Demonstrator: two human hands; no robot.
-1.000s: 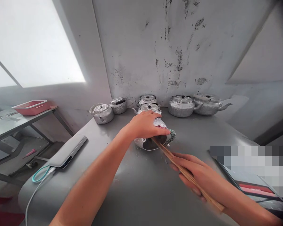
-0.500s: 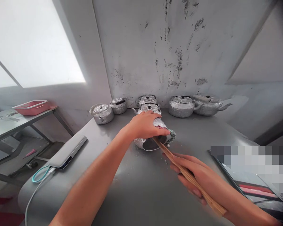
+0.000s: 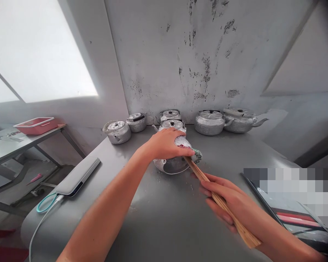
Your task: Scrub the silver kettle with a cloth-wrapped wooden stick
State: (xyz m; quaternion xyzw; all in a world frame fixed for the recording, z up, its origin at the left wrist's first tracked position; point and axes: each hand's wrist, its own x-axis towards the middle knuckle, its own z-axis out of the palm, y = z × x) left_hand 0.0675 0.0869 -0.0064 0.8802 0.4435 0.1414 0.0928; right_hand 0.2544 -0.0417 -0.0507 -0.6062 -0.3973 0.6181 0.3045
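A silver kettle (image 3: pixel 172 166) lies tipped on the grey table (image 3: pixel 164 218), its round opening facing me. My left hand (image 3: pixel 168 143) grips its upper side, with a patterned handle (image 3: pixel 197 156) showing to the right of the thumb. My right hand (image 3: pixel 224 196) is closed around a bundle of thin wooden sticks (image 3: pixel 221 203). The far end of the sticks reaches the kettle's opening beneath my left thumb; their tips are hidden. Just behind the tipped kettle stands another lidded kettle (image 3: pixel 172 124).
More kettles stand along the wall, on the left (image 3: pixel 118 133) and the right (image 3: pixel 210 123). A grey power bank (image 3: pixel 78 176) with cables lies at left. A dark-edged glossy panel (image 3: pixel 289 211) is at right. A pink basket (image 3: pixel 36 126) sits on a side table.
My right hand and the sticks have shifted slightly, with the stick end nearer the right upper rim of the opening. My left hand still holds the kettle.
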